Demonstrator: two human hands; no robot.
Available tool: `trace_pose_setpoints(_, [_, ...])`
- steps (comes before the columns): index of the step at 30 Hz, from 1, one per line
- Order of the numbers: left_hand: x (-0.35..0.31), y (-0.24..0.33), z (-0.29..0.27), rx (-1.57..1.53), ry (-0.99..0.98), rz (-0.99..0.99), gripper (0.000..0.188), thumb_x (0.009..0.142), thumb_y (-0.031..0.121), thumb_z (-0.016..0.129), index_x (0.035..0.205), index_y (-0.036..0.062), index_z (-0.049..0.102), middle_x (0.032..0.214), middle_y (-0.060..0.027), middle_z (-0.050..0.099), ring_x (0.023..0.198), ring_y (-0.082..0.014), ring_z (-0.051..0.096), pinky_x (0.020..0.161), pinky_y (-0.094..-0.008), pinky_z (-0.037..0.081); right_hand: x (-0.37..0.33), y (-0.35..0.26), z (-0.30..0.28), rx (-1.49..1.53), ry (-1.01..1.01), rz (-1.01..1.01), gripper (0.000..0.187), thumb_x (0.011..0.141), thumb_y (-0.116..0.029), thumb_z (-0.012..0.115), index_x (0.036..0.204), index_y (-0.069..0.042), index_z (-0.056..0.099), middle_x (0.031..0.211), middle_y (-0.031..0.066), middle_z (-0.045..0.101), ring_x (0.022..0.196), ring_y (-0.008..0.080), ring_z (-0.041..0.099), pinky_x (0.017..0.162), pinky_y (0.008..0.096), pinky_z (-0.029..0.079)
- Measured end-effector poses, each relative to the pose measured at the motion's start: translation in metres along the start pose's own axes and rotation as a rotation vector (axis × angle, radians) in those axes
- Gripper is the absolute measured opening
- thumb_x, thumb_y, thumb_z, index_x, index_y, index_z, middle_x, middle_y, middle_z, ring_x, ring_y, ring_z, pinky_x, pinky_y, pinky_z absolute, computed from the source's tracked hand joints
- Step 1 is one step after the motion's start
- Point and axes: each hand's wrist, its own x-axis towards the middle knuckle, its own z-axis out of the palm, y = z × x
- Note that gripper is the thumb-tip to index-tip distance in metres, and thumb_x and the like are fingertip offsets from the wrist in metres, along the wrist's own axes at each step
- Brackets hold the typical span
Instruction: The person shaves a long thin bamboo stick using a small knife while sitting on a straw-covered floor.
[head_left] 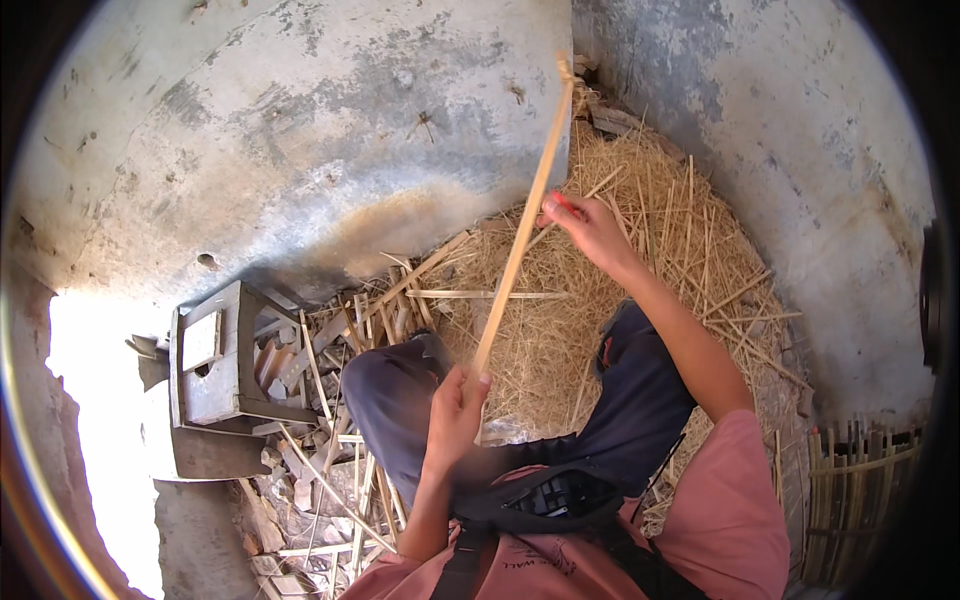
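Observation:
A long, pale bamboo strip (520, 245) rises at a slant from my lap toward the corner of the walls, with a joint near its far tip. My left hand (456, 412) is closed around its near end, above my left thigh. Farther up, to the right of the strip, my right hand (592, 228) is closed in a pinch. Something small and red-orange (565, 203) shows at its fingertips; its kind is too small to tell. Whether these fingers touch the strip I cannot make out.
A heap of shavings and thin strips (690, 230) covers the floor ahead and to the right. At left stands a wooden box frame (235, 355) among rubble and loose sticks. Worn walls (330, 120) enclose the corner. A slatted bamboo piece (862, 490) leans at lower right.

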Motion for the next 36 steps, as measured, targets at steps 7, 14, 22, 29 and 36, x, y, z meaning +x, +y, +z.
trace_pose_setpoints(7, [0.014, 0.008, 0.01, -0.325, 0.049, 0.039, 0.017, 0.119, 0.023, 0.049, 0.113, 0.0076, 0.054, 0.078, 0.0079, 0.041, 0.062, -0.0006, 0.034, 0.053, -0.0204, 0.03, -0.04, -0.033, 0.028, -0.025, -0.328, -0.047, 0.048, 0.108, -0.04, 0.068, 0.139, -0.004, 0.068, 0.101, 0.0058, 0.077, 0.088, 0.0145, 0.072, 0.082, 0.0306, 0.055])
trace_pose_setpoints(14, [0.015, 0.021, 0.012, -0.267, -0.071, 0.031, 0.015, 0.118, 0.018, 0.048, 0.12, 0.0046, 0.053, 0.082, 0.002, 0.049, 0.065, -0.0048, 0.049, 0.055, -0.0233, 0.041, -0.054, -0.032, 0.048, 0.119, -0.326, -0.091, 0.04, 0.101, -0.025, 0.079, 0.133, -0.003, 0.071, 0.097, 0.0067, 0.079, 0.085, 0.0105, 0.071, 0.08, 0.0294, 0.056])
trace_pose_setpoints(22, [0.033, 0.012, 0.007, -0.62, -0.125, -0.034, 0.016, 0.115, 0.011, 0.051, 0.126, 0.0008, 0.055, 0.087, -0.0022, 0.057, 0.069, -0.0068, 0.052, 0.06, -0.0255, 0.04, -0.057, -0.043, 0.05, -0.023, -0.302, -0.206, 0.036, 0.097, -0.026, 0.082, 0.123, -0.002, 0.074, 0.085, 0.0074, 0.074, 0.073, 0.0086, 0.062, 0.067, 0.0312, 0.049])
trace_pose_setpoints(29, [0.029, 0.037, 0.011, -0.39, 0.009, 0.05, 0.028, 0.105, 0.016, 0.075, 0.119, 0.0041, 0.055, 0.076, 0.0079, 0.047, 0.066, -0.0009, 0.042, 0.057, -0.0212, 0.033, -0.064, -0.043, 0.048, -0.239, -0.372, -0.42, 0.039, 0.1, -0.038, 0.076, 0.117, -0.003, 0.074, 0.09, 0.0112, 0.073, 0.073, 0.0252, 0.069, 0.066, 0.0376, 0.052])
trace_pose_setpoints(36, [0.032, 0.037, 0.016, -0.38, 0.043, 0.118, 0.029, 0.101, 0.014, 0.081, 0.116, 0.0025, 0.058, 0.079, 0.0078, 0.052, 0.07, 0.0009, 0.043, 0.059, -0.0194, 0.035, -0.071, -0.036, 0.06, -0.228, -0.383, -0.535, 0.035, 0.101, -0.04, 0.073, 0.114, -0.007, 0.074, 0.097, 0.011, 0.077, 0.08, 0.032, 0.076, 0.07, 0.0419, 0.059])
